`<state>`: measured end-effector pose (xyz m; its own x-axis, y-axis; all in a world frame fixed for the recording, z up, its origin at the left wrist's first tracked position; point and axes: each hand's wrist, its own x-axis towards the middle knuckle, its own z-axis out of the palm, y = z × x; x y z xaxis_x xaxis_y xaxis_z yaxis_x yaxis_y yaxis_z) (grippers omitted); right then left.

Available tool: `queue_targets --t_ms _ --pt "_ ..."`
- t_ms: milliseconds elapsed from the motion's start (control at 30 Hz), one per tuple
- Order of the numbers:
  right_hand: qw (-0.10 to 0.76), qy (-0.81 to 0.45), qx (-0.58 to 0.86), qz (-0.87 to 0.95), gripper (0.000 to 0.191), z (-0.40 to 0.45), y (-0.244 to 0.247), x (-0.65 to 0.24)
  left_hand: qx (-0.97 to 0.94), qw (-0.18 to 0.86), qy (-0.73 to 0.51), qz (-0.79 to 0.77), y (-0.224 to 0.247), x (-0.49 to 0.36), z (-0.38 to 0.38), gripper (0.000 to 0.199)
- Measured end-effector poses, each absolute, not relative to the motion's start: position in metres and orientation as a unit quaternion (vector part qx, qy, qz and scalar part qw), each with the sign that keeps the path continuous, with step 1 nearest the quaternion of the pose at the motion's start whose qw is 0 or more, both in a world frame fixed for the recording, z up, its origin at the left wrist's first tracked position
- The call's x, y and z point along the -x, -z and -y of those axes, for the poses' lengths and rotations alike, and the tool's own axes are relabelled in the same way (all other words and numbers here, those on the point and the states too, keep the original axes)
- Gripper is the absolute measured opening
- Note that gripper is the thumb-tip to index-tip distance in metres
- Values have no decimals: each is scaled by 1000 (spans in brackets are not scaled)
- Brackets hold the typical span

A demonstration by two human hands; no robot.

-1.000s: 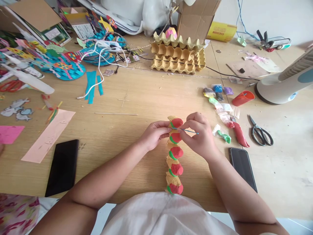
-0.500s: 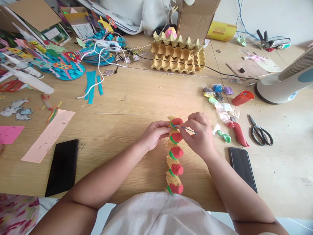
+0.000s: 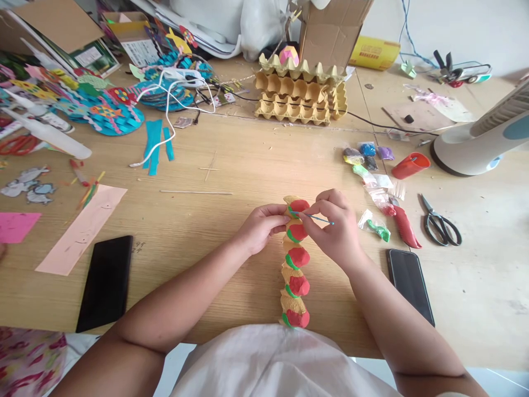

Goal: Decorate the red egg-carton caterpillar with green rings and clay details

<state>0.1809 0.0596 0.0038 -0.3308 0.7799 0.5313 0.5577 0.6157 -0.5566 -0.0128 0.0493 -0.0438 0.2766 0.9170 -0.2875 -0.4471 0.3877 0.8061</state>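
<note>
A strip cut from an egg carton [image 3: 294, 302] stretches from my shirt toward the middle of the table. Red clay [image 3: 298, 257] fills part of each cup, with green clay [image 3: 291, 262] along its left edge. My left hand [image 3: 264, 226] pinches the left side of the strip's far end. In my right hand [image 3: 335, 226], a thin blue stick [image 3: 320, 219] is held between thumb and fingers. Its tip touches the clay in the farthest cup, where the green edge is partly hidden.
Two phones [image 3: 105, 282] [image 3: 410, 284] lie beside my forearms. Scissors [image 3: 442, 226], a red-handled tool [image 3: 405, 223], clay packets [image 3: 367, 151] and a red cup [image 3: 411, 164] are at right. Egg cartons [image 3: 295, 105] stand at the back, paper crafts [image 3: 111, 113] at left.
Almost nothing differs. The right hand and the stick's tip have shifted very slightly at the farthest cup; the left hand stays on the strip.
</note>
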Motion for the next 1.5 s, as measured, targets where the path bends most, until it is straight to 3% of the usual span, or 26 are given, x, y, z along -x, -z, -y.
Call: queue_targets --t_ms 367,600,900,1500 --pt "424 -89 441 786 14 -60 4 -177 -313 735 -467 -379 47 12 -49 24" --pt "443 -173 435 765 14 -56 -2 -173 -296 735 -469 -390 44 11 -49 25" --pt "440 -130 464 758 15 -56 5 -171 -295 736 -470 -387 44 9 -48 26" --pt "460 -161 450 748 15 -54 1 -170 -314 733 -475 -373 47 9 -49 23"
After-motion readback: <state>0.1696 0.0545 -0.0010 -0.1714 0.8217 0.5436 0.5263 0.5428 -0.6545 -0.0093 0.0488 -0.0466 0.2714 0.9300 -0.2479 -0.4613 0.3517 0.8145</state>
